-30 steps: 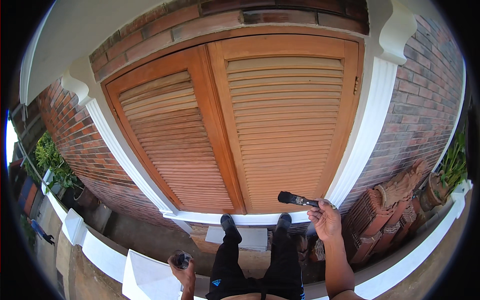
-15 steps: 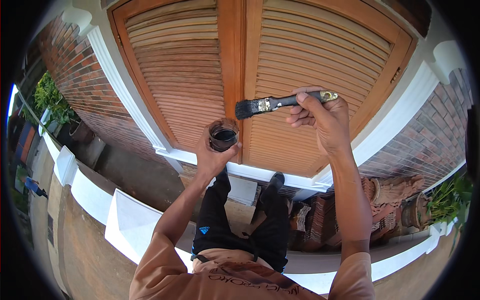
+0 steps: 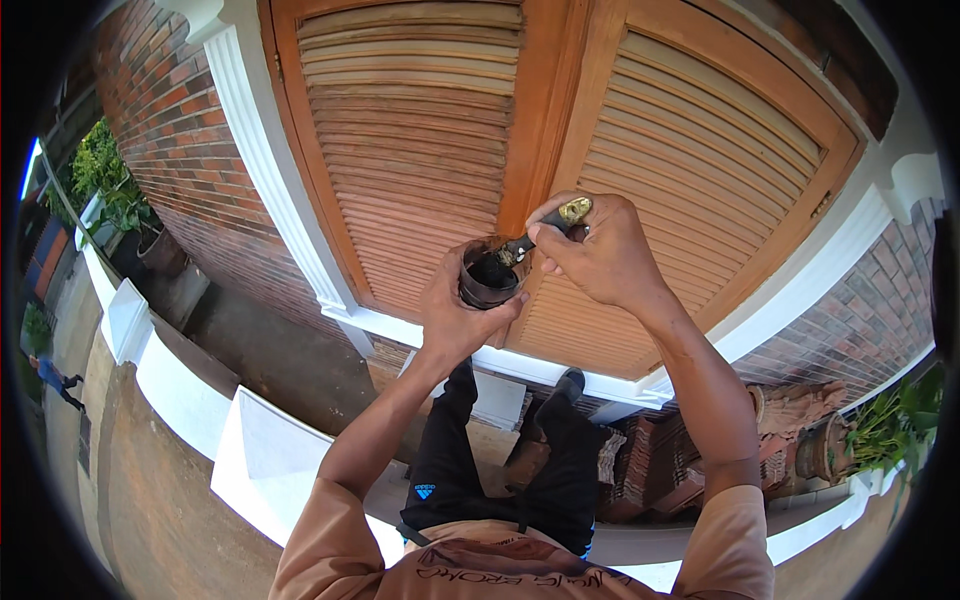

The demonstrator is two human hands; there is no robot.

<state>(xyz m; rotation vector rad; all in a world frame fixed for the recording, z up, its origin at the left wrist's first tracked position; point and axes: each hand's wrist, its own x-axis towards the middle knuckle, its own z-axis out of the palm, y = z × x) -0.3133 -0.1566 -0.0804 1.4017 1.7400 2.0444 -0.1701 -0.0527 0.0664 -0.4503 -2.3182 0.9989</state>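
My left hand (image 3: 458, 312) is wrapped round a small clear cup (image 3: 490, 292) with dark liquid inside. Between the fingers of my right hand (image 3: 598, 250) is the black handle of a paintbrush (image 3: 540, 234), its worn end pointing up and to the right. The brush tilts down into the cup, so its dark bristles are mostly hidden by the rim. Just beyond both hands stand wooden louvred shutters (image 3: 410, 170) in an orange-brown frame, with a centre post between the two panels.
White moulding and a sill (image 3: 400, 328) border the shutters, with brick walls (image 3: 190, 170) on both sides. Stacked clay roof tiles (image 3: 665, 460) lie low at the right. A low white wall (image 3: 190, 400) curves behind me. Far left, a person (image 3: 55, 380) walks on the pavement.
My right hand has moved left and turned the brush downward, bringing its bristles from above the cup to inside it. The view has shifted, and the distant person has changed stride.
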